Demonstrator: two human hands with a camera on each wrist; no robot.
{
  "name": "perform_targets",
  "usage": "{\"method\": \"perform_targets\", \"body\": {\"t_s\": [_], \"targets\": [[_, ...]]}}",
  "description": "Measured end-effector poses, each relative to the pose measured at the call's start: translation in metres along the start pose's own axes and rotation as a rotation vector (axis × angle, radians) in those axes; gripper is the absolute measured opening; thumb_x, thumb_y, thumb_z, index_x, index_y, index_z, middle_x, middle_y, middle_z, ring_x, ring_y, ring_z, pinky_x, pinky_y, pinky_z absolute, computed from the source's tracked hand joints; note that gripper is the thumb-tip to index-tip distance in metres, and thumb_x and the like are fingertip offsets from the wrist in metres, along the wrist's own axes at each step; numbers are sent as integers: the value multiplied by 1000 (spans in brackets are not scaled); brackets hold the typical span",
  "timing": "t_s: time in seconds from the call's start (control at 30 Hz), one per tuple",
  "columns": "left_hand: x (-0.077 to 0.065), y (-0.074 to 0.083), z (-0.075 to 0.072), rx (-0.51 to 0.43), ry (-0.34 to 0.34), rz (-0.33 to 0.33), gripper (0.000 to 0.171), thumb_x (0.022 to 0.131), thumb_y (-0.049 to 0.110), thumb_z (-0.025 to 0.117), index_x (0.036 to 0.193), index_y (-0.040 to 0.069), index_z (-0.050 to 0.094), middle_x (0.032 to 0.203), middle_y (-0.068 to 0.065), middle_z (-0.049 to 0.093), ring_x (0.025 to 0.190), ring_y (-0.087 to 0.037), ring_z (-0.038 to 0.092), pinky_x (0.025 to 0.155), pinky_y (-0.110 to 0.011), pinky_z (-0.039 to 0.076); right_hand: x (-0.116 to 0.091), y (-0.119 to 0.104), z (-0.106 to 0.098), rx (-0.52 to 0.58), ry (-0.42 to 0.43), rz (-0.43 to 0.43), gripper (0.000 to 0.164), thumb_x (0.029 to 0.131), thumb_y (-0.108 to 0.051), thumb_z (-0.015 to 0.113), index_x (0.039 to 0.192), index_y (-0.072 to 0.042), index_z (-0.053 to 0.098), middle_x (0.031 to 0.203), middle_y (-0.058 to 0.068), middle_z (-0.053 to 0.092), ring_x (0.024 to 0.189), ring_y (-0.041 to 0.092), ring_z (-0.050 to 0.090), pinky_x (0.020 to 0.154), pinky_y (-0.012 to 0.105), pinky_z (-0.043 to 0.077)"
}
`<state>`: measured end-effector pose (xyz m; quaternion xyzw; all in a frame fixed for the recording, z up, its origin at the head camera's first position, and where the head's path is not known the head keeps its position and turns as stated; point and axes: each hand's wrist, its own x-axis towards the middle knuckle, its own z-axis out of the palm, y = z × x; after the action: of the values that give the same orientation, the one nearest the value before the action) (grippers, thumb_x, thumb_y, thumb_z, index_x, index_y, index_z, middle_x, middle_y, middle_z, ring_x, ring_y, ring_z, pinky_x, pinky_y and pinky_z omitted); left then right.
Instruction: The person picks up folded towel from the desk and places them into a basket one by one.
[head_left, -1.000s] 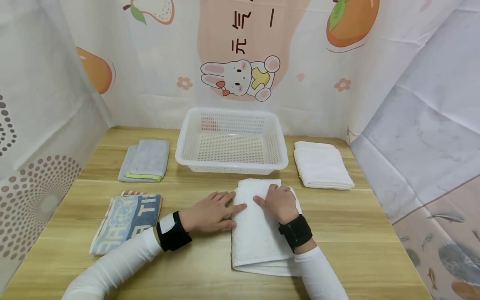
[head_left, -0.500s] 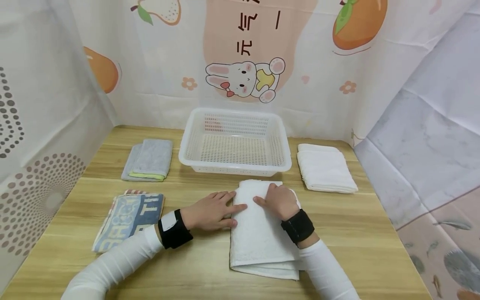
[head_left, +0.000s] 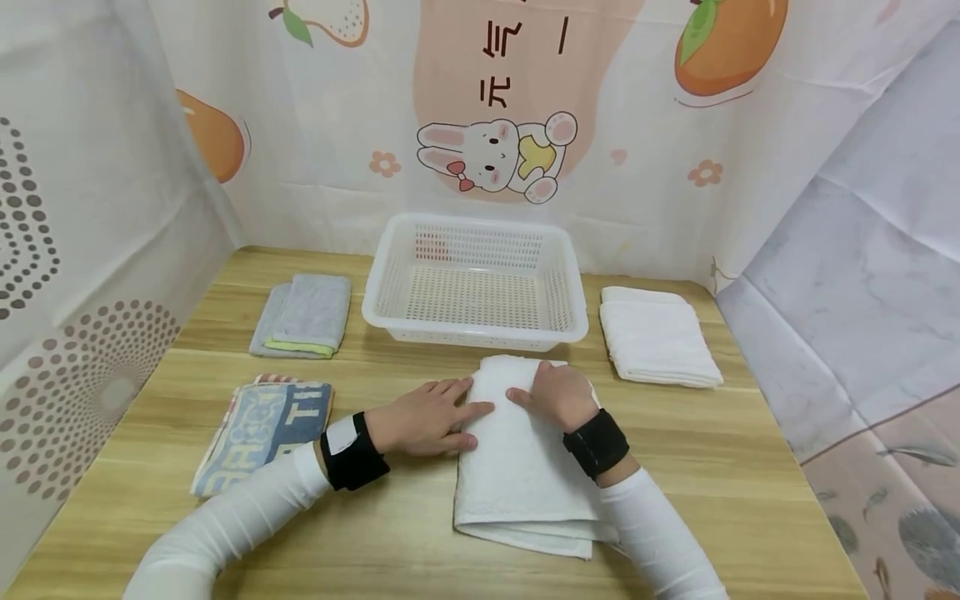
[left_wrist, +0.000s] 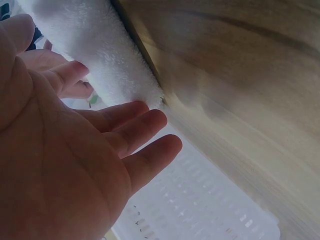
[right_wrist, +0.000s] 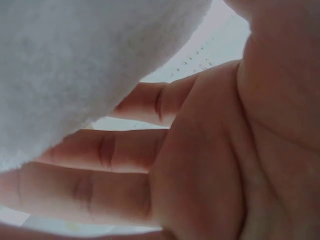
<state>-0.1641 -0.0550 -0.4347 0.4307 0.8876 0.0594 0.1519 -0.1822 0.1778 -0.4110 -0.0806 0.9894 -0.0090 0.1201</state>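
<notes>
A folded white towel (head_left: 521, 475) lies on the table in front of the basket, its loose layers slightly spread at the near end. My left hand (head_left: 420, 421) rests at its left edge, fingers extended, the index finger lying on the cloth. In the left wrist view the fingers (left_wrist: 145, 160) are straight beside the fluffy edge. My right hand (head_left: 564, 398) grips the towel near its far right side, thumb on top and fingers bent. The right wrist view shows those fingers (right_wrist: 105, 192) passing behind the white cloth (right_wrist: 75, 65), their tips partly hidden.
A white perforated basket (head_left: 480, 333) stands at the back. Folded grey cloths (head_left: 311, 312) with a yellow-green edge and a blue patterned towel (head_left: 262, 429) lie left. Another folded white towel (head_left: 660, 337) lies right. Printed curtains (head_left: 300, 142) surround the wooden table (head_left: 697, 500).
The whole head view has shifted slightly. Both hands keep nearly the same places on the towel, and the towel's near end has swung a little to the left.
</notes>
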Motion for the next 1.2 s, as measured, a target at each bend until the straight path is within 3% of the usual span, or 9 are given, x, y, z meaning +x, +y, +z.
{"method": "perform_targets", "body": {"t_s": [0.2,0.57,0.87,1.1,1.2], "targets": [[2,-4,-2,-9,-1,-24,60,103,54,41,155,24,35,159,-26,25,147,-36,28,115,-51,30,5,-3,-3,2,9,-20,67,91,-60,61,88,7,65,64,14,60,53,22,58,49,38,49],[11,-7,-1,0,21,-15,58,102,56,42,151,26,39,156,-24,32,145,-34,32,114,-50,33,14,0,-5,5,-91,-1,70,89,-64,60,88,5,68,70,11,62,57,20,56,54,38,50],[15,-9,-5,5,29,1,56,100,56,48,147,26,42,150,-24,38,140,-34,38,111,-48,36,17,0,-8,-20,-118,-9,73,89,-66,58,93,6,66,73,12,63,58,21,57,56,40,52],[14,-13,-6,-35,22,-2,56,98,55,52,145,25,42,150,-28,37,139,-38,39,110,-50,37,17,-4,-9,-25,-90,-42,65,89,-64,60,73,-2,64,64,6,59,53,18,52,51,36,48],[12,-15,-6,-42,25,-17,56,98,55,54,144,25,43,149,-29,38,138,-39,40,109,-50,39,17,-7,-8,-16,-83,-55,64,90,-63,60,71,-2,64,62,5,56,52,17,50,50,34,47]]}}
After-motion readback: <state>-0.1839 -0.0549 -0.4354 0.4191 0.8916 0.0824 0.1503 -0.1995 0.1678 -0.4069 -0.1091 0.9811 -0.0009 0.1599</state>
